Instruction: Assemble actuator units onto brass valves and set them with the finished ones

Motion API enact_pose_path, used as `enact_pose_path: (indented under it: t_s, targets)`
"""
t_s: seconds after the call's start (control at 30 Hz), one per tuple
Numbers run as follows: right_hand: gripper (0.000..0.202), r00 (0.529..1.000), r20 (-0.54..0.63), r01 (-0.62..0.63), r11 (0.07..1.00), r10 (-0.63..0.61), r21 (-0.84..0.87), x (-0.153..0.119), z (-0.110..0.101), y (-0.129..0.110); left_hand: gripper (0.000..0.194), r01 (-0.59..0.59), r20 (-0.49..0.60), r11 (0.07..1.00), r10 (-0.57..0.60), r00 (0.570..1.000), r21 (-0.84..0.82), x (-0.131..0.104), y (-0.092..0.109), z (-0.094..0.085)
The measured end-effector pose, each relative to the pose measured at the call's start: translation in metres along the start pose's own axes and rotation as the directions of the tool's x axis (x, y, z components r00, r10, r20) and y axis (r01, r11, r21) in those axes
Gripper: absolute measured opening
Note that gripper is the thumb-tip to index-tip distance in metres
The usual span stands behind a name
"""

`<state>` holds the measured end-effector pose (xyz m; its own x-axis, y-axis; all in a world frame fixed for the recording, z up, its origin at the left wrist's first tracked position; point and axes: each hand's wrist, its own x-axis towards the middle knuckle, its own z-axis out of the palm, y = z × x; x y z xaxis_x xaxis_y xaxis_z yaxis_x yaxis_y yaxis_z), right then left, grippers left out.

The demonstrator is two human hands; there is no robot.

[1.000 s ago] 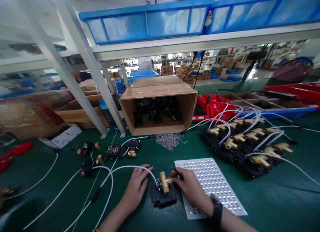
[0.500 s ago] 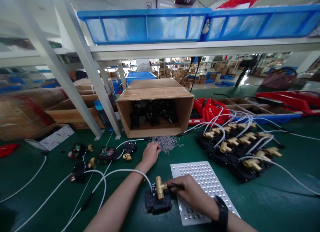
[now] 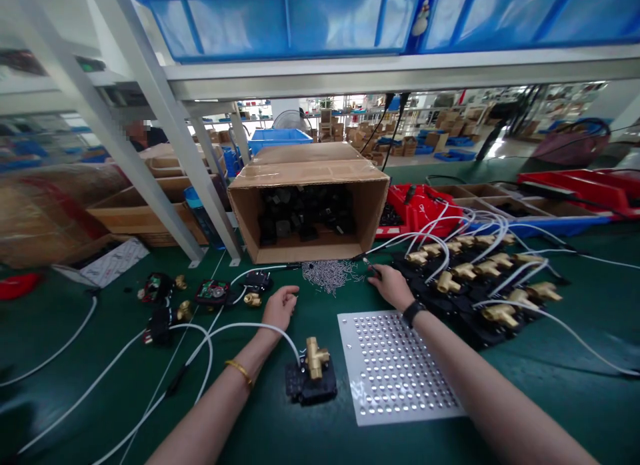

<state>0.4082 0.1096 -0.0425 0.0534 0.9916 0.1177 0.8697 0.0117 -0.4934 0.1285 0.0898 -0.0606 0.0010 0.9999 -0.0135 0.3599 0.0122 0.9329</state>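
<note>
Your left hand (image 3: 280, 305) rests low over the green worktop (image 3: 540, 391), fingers curled loosely together and holding nothing you can see; it sits just short of the pile of small metal pins (image 3: 327, 275) and beside a white cable (image 3: 250, 331). Your right hand (image 3: 393, 286) reaches past the far edge of the perforated metal plate (image 3: 395, 368), its fingers pinched on a thin dark tool (image 3: 369, 265) whose tip points toward the pin pile. A dark watch band circles that wrist.

The brass tee fitting (image 3: 315, 358) stands upright on its black block (image 3: 310, 385) near you, between your two forearms, just left of the plate and touched by neither hand. The white cable runs into the block.

Beyond the pins a cardboard box (image 3: 310, 211) lies on its side, open toward you, with black parts inside. To your right a cluster of brass fittings on black blocks (image 3: 480, 285) lies with white cables trailing off it. To your left, a few loose black parts and small brass pieces (image 3: 200, 298) are scattered on the worktop.
</note>
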Motion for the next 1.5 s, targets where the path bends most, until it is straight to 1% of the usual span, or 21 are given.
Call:
enact_pose_path:
  t_s: [0.1,0.2,0.3,0.33,0.4,0.47,0.57,0.6,0.67,0.7,0.73,0.77,0.8,0.9,0.97,1.03,1.1,1.23,1.3,1.43,1.5]
  targets:
    - [0.010,0.996,0.091,0.018,0.998,-0.013,-0.055,0.021,0.009,0.010,0.020,0.132,-0.038,0.980,-0.140,0.989,-0.150,-0.040,-0.004,-0.022]
    - [0.015,0.989,0.148,0.035,0.995,-0.021,-0.089,0.028,0.017,0.011,0.024,0.229,-0.106,0.918,-0.276,0.955,-0.325,-0.088,-0.007,-0.037]
    - [0.012,0.989,0.149,0.032,0.994,-0.017,-0.103,0.028,0.014,0.008,0.027,0.203,-0.258,0.861,-0.352,0.900,-0.466,-0.135,-0.011,-0.038]
    - [0.009,0.990,0.141,0.029,0.995,-0.016,-0.098,0.026,0.011,0.006,0.026,0.164,-0.317,0.873,-0.334,0.888,-0.460,-0.149,-0.012,-0.035]
    - [0.003,0.994,0.109,0.020,0.997,-0.013,-0.070,0.017,0.004,-0.001,0.022,0.073,-0.397,0.928,-0.226,0.889,-0.364,-0.171,-0.015,-0.024]
    - [0.007,0.998,0.068,0.016,1.000,-0.014,-0.024,-0.004,-0.001,-0.014,0.014,-0.014,-0.411,0.972,-0.086,0.907,-0.236,-0.184,-0.016,-0.013]
    - [0.017,0.997,0.068,0.021,0.987,-0.033,0.157,-0.059,-0.001,-0.038,0.006,-0.122,-0.366,0.992,0.109,0.924,-0.013,-0.188,-0.016,-0.002]
    - [0.021,0.991,0.135,-0.029,0.927,-0.023,0.375,-0.081,0.002,-0.045,0.006,-0.148,-0.358,0.987,0.159,0.920,0.059,-0.187,-0.016,0.000]
    - [0.023,0.947,0.322,-0.238,0.707,0.015,0.666,-0.122,0.012,-0.058,0.008,-0.189,-0.350,0.966,0.241,0.905,0.176,-0.184,-0.013,0.003]
    - [0.024,0.926,0.376,-0.315,0.594,0.023,0.740,-0.139,0.018,-0.063,0.009,-0.209,-0.344,0.954,0.275,0.898,0.217,-0.182,-0.012,0.005]
    - [0.024,0.912,0.409,-0.364,0.519,0.030,0.773,-0.152,0.024,-0.067,0.009,-0.230,-0.333,0.942,0.305,0.892,0.246,-0.181,-0.011,0.006]
    - [0.025,0.909,0.414,-0.378,0.493,0.039,0.783,-0.161,0.030,-0.069,0.010,-0.249,-0.316,0.930,0.329,0.890,0.269,-0.180,-0.010,0.007]
    - [0.025,0.919,0.391,-0.361,0.518,0.054,0.775,-0.167,0.035,-0.072,0.010,-0.266,-0.298,0.920,0.350,0.888,0.288,-0.180,-0.009,0.009]
    - [0.023,0.969,0.240,-0.204,0.728,0.056,0.655,-0.172,0.041,-0.076,0.011,-0.288,-0.263,0.901,0.378,0.888,0.324,-0.179,-0.009,0.011]
    - [0.017,0.991,0.134,-0.084,0.832,0.011,0.548,-0.173,0.041,-0.078,0.011,-0.302,-0.270,0.898,0.392,0.879,0.320,-0.179,-0.011,0.012]
    - [0.011,0.996,0.065,0.024,0.888,-0.060,0.460,-0.175,0.041,-0.079,0.010,-0.322,-0.287,0.897,0.408,0.867,0.304,-0.179,-0.012,0.012]
    - [0.008,0.987,0.015,0.139,0.906,-0.158,0.399,-0.178,0.042,-0.079,0.010,-0.321,-0.295,0.902,0.402,0.867,0.288,-0.179,-0.012,0.013]
    - [0.015,0.938,-0.026,0.336,0.883,-0.347,0.327,-0.181,0.047,-0.076,0.009,-0.219,-0.283,0.942,0.289,0.915,0.255,-0.177,-0.008,0.013]
    - [0.021,0.925,-0.034,0.370,0.876,-0.378,0.310,-0.182,0.049,-0.075,0.008,-0.176,-0.274,0.957,0.237,0.932,0.229,-0.176,-0.004,0.012]
    - [0.034,0.924,-0.083,0.378,0.860,-0.373,0.343,-0.189,0.050,-0.070,0.008,-0.099,-0.279,0.981,0.143,0.950,0.168,-0.174,-0.002,0.013]
    - [0.038,0.917,-0.048,0.388,0.857,-0.396,0.338,-0.197,0.049,-0.064,0.011,-0.042,-0.281,0.989,0.081,0.956,0.141,-0.174,-0.004,0.017]
